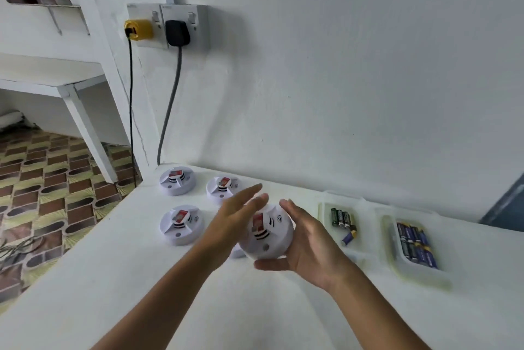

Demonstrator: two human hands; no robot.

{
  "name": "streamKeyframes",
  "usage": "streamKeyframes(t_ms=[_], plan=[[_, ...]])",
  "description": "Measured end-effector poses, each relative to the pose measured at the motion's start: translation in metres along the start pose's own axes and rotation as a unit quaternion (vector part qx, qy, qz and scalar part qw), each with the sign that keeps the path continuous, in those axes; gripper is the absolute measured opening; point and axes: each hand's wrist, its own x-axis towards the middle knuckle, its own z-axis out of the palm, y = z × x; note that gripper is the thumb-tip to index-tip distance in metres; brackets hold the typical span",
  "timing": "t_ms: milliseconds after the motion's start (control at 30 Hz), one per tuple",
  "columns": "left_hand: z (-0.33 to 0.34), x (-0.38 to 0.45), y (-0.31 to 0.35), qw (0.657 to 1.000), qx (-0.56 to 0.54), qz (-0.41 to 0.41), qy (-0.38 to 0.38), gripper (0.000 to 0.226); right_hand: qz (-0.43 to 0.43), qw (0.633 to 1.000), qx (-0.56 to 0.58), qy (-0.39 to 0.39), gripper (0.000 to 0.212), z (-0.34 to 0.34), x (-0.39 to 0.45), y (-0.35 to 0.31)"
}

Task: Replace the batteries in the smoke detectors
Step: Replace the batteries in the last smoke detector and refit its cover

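Note:
A white round smoke detector (pixel 272 236) with a red label is lifted just above the white counter (pixel 127 264). My right hand (pixel 306 244) cups it from the right and below. My left hand (pixel 235 216) is at its left side with the fingers stretched out flat, touching or nearly touching it. Three more detectors rest on the counter: one at the far left (pixel 177 181), one behind my left hand (pixel 222 188), one nearer on the left (pixel 181 225). Part of another white piece (pixel 236 253) shows under the held detector.
A clear tray (pixel 326 208) holds a few green batteries and a loose blue one. A second clear tray (pixel 388 236) holds several blue batteries. Two plugs with cables (pixel 173 86) hang down the wall at the counter's back left corner. The counter's left edge drops to a patterned floor.

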Motion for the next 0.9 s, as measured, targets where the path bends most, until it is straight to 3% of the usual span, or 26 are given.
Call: streamKeyframes(t_ms=[133, 233, 333, 500, 900], plan=[[0.024, -0.03, -0.028, 0.991, -0.123, -0.022, 0.042, 0.027, -0.01, 0.999, 0.042, -0.018, 0.061, -0.04, -0.037, 0.029], [0.042, -0.052, -0.055, 0.987, -0.136, -0.042, 0.069, 0.037, -0.009, 0.999, 0.032, 0.011, 0.077, -0.068, -0.051, 0.048], [0.06, -0.08, -0.087, 0.986, -0.144, -0.081, 0.037, 0.052, -0.001, 0.999, 0.004, 0.034, 0.085, -0.084, -0.057, 0.071], [0.083, -0.105, -0.117, 0.989, -0.118, -0.06, 0.065, 0.044, -0.016, 0.999, -0.016, 0.03, 0.088, -0.099, -0.063, 0.097], [0.09, -0.111, -0.117, 0.995, -0.03, 0.001, 0.094, 0.044, -0.071, 0.993, -0.093, 0.032, 0.086, -0.108, -0.06, 0.108]])
